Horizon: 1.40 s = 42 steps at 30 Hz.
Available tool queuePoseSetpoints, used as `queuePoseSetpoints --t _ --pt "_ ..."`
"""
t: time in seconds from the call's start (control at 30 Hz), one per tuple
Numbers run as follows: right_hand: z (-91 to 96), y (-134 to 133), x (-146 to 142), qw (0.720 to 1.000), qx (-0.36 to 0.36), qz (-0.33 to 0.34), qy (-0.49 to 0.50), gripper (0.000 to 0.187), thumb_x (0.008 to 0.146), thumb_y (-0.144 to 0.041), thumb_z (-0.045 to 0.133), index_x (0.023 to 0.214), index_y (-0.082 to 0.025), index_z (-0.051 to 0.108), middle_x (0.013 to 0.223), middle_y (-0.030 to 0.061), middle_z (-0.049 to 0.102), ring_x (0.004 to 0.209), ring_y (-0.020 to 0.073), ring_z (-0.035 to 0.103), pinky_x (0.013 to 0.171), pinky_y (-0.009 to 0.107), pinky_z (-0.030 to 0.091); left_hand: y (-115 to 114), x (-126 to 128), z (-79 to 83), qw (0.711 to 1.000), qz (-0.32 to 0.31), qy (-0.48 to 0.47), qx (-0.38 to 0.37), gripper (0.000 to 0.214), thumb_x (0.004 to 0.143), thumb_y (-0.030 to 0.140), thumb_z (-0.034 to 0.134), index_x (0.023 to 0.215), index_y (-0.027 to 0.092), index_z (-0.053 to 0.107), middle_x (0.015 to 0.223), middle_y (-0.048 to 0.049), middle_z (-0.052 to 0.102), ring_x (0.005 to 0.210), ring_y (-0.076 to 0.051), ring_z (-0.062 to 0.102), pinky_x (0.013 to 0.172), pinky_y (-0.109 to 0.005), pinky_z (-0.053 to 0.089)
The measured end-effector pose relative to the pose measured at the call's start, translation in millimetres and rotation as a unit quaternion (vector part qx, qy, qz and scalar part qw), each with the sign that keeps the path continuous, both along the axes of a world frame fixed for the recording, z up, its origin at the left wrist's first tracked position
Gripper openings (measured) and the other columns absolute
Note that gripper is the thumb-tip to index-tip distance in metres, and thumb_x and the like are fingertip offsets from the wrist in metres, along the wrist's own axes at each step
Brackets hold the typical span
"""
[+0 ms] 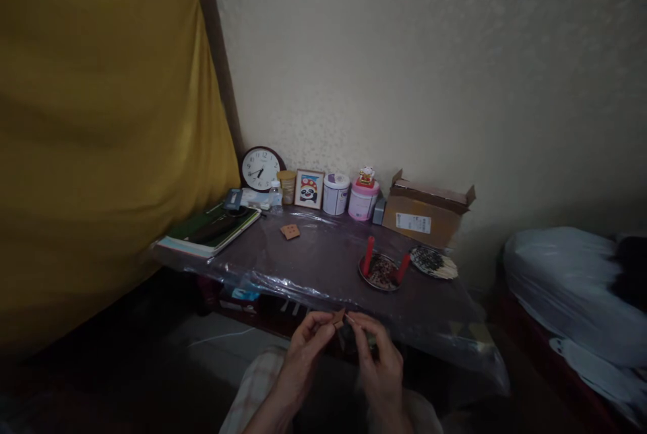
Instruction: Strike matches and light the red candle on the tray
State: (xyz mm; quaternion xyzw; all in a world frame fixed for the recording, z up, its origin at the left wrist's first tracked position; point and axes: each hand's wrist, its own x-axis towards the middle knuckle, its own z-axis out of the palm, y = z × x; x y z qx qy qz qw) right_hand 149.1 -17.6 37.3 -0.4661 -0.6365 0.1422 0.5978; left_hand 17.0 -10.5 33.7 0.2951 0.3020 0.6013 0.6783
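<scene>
My left hand and my right hand meet low in the view, in front of a low table covered with clear plastic. Their fingertips pinch a small brown piece between them. The right hand also seems to hold something dark under its fingers, too dim to name. A similar small brown piece lies on the table farther back. A round dish with two red candles stands just beyond my hands.
Along the wall stand a clock, a framed panda picture, two tins, a pink jar and an open cardboard box. Books lie at the left, a fan-like plate at the right. Yellow cloth hangs left.
</scene>
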Motion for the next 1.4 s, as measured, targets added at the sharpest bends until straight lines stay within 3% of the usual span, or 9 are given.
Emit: queuePoseSetpoints --t 0.13,0.6,1.4 --pt "-3.4 -1.0 0.6 1.000 0.010 0.003 -0.025 0.012 0.085 -0.019 0.054 0.091 -0.023 0.064 0.092 0.0021 0.071 0.088 0.0150 0.066 0.078 0.024 0.052 -2.7 -1.0 2.6 1.000 -0.003 -0.002 -0.005 0.021 0.066 0.027 0.071 0.084 0.017 0.065 0.086 -0.0065 0.070 0.087 -0.023 0.063 0.082 -0.033 0.044" --pt "-2.9 -2.5 4.1 0.999 0.021 0.012 -0.029 0.015 0.083 -0.019 0.055 0.092 -0.024 0.065 0.092 0.0026 0.072 0.087 0.0161 0.068 0.079 0.024 0.054 -3.5 -6.6 -3.2 0.999 -0.035 0.016 0.026 0.022 0.071 0.025 0.067 0.092 0.018 0.067 0.097 -0.0077 0.069 0.094 -0.022 0.059 0.089 -0.033 0.038" --pt "-6.2 -0.8 5.0 0.999 -0.004 0.022 -0.030 0.016 0.085 -0.020 0.054 0.094 -0.025 0.066 0.094 0.0022 0.072 0.089 0.0167 0.067 0.082 0.026 0.053 -2.8 -4.9 -1.6 0.999 -0.022 0.021 0.010 0.020 0.071 0.028 0.068 0.088 0.018 0.068 0.085 -0.0052 0.070 0.081 -0.018 0.060 0.078 -0.029 0.042"
